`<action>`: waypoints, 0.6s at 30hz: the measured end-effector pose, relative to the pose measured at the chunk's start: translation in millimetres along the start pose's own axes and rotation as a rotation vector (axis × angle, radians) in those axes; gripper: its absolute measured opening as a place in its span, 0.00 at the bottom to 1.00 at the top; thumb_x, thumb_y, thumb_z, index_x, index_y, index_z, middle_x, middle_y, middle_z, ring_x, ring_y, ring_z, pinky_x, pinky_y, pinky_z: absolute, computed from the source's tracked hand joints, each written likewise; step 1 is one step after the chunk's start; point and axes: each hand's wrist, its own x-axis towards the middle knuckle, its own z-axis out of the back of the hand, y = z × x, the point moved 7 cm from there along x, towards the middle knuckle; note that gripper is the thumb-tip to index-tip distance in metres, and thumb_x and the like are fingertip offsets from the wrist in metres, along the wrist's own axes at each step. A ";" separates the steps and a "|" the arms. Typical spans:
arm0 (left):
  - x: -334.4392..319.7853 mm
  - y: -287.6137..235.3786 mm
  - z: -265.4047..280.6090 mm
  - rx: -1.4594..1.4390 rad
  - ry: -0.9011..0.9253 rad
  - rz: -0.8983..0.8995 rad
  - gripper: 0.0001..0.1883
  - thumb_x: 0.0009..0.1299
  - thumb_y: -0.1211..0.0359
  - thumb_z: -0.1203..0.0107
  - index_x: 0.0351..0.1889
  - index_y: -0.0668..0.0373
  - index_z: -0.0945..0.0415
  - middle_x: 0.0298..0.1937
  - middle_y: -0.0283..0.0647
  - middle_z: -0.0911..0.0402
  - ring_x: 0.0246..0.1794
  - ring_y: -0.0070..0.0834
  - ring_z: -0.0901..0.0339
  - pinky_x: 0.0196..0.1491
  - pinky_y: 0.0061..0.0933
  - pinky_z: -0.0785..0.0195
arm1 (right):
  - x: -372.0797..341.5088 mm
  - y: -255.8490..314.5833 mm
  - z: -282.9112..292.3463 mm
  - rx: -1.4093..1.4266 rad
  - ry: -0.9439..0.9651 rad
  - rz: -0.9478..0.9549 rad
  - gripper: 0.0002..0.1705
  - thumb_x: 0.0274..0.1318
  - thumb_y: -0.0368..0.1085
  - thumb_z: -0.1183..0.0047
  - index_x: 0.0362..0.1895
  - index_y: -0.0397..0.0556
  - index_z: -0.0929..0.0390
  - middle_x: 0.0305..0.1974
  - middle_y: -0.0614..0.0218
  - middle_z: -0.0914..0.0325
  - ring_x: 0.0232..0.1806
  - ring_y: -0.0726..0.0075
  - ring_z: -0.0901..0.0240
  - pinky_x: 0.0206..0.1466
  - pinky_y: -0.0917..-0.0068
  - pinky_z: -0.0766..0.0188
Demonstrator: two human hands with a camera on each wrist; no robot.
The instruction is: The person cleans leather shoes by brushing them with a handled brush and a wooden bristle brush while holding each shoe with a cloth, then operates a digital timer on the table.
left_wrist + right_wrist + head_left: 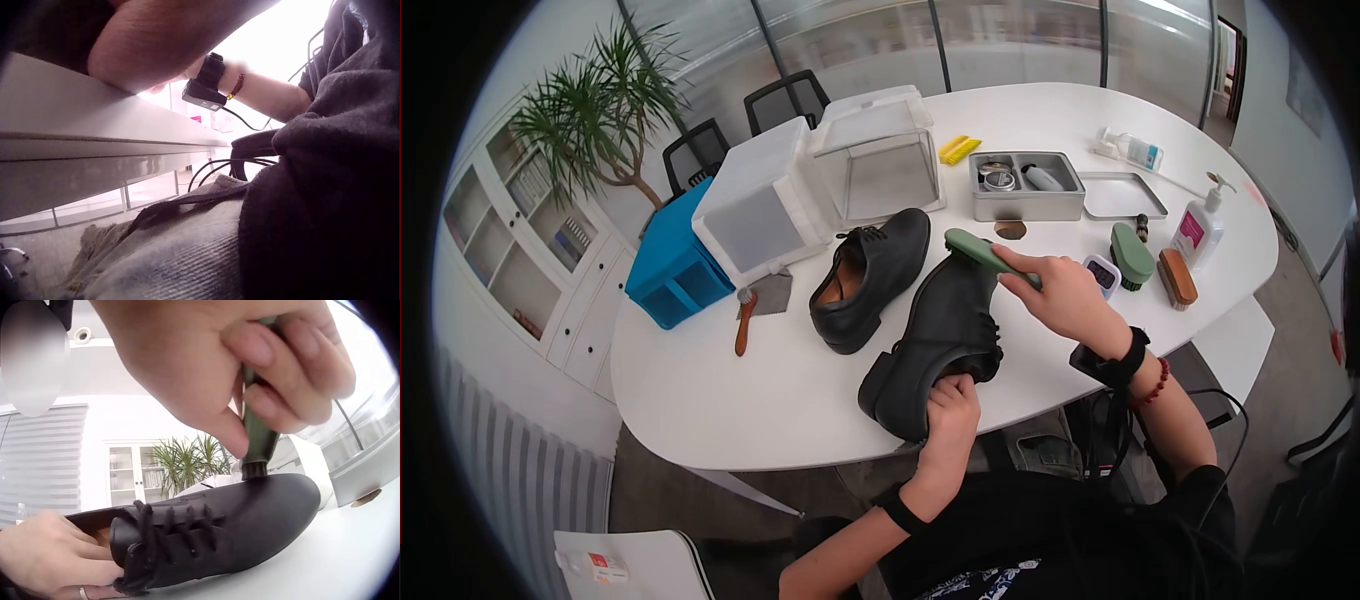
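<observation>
Brush with a slim green handle [990,257] is in the person's right hand [1055,292], and from my distant place I see in the right wrist view how the fingers are curled round this handle, with the thumb lying along it; the hand is closed just as far as the handle allows. The dark bristles touch the toe of a black leather lace-up shoe [940,320]. This shoe lies over the near part of the white table [740,420], tilted, so that its sole turns toward the left side and its toe points away from the person. The left hand [953,408] holds it at the opening, near the laces and heel, with the fingers bent into the inside; their tips are hidden there, so I cannot tell how tightly they close. The matching shoe [875,278] stands just beside it on the left. Beyond the toe I find an open metal tin [1025,208], and to the right of the right hand a digital timer [1103,275], a green-backed brush [1133,257] and a wooden-backed brush [1177,279]. Farther left, a round brush with wooden handle [745,325] lies by a grey cloth [774,293].
</observation>
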 end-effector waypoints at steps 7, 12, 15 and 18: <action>1.2 2.2 4.0 -0.027 0.004 -0.008 0.05 0.69 0.67 0.47 0.39 0.55 0.28 0.27 0.27 0.31 0.28 0.18 0.30 0.34 0.23 0.38 | -37.9 65.1 -3.4 0.123 0.274 0.260 0.25 0.62 0.43 0.39 0.64 0.63 0.20 0.20 0.48 0.25 0.22 0.43 0.27 0.30 0.59 0.30; 1.8 2.2 3.9 -0.025 0.015 -0.019 0.05 0.69 0.66 0.47 0.39 0.56 0.27 0.27 0.27 0.31 0.28 0.18 0.29 0.34 0.22 0.38 | -30.1 58.1 -2.7 -0.016 0.204 0.262 0.24 0.63 0.45 0.40 0.63 0.62 0.19 0.18 0.52 0.25 0.22 0.44 0.26 0.30 0.58 0.30; 3.9 3.5 4.5 0.002 0.009 -0.025 0.05 0.69 0.67 0.47 0.39 0.56 0.27 0.27 0.27 0.30 0.28 0.18 0.29 0.34 0.22 0.38 | -12.3 31.2 -8.1 -0.055 0.129 0.180 0.23 0.64 0.46 0.41 0.63 0.62 0.19 0.18 0.53 0.25 0.22 0.45 0.25 0.30 0.57 0.30; 4.1 3.0 4.7 0.015 0.005 -0.037 0.05 0.69 0.67 0.46 0.39 0.56 0.27 0.27 0.28 0.30 0.28 0.19 0.29 0.33 0.22 0.37 | -0.6 4.4 -4.3 -0.090 -0.086 0.104 0.21 0.66 0.47 0.44 0.61 0.61 0.18 0.21 0.53 0.21 0.25 0.45 0.22 0.30 0.54 0.28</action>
